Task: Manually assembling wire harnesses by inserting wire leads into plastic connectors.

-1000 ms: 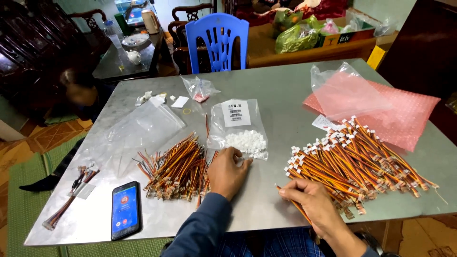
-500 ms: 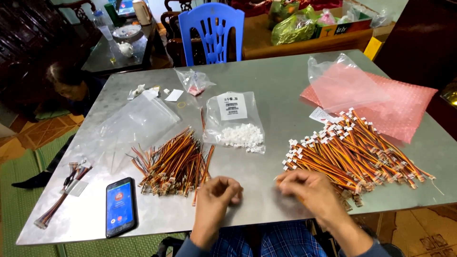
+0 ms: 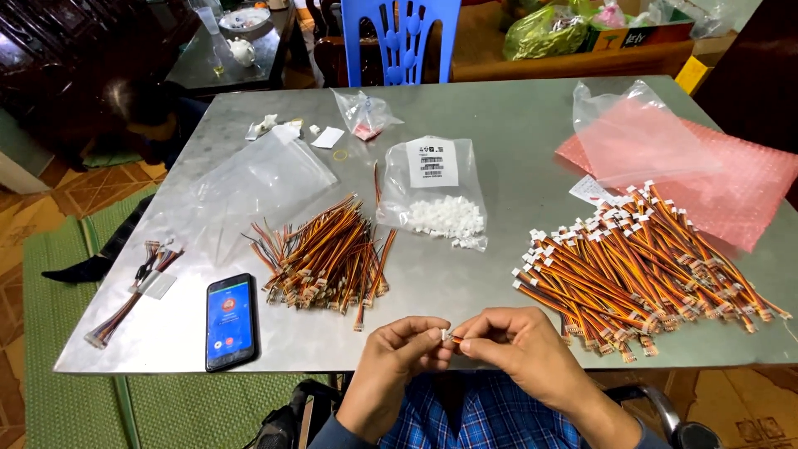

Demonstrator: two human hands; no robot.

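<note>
Both hands meet at the bottom centre of the frame, fingertips drawn together in a fine pinch. The left hand (image 3: 397,359) comes up from the lower left, its back to the camera, fingers curled inward and thumb pressed against the forefinger. The right hand (image 3: 519,347) reaches in from the lower right, knuckles raised, thumb and forefinger closed tip to tip just opposite the left's. The two pinches nearly touch. Bare wrists and forearms slope down and outward toward the lower edge, the left forearm ending in a dark blue sleeve, held close to the body.
</note>
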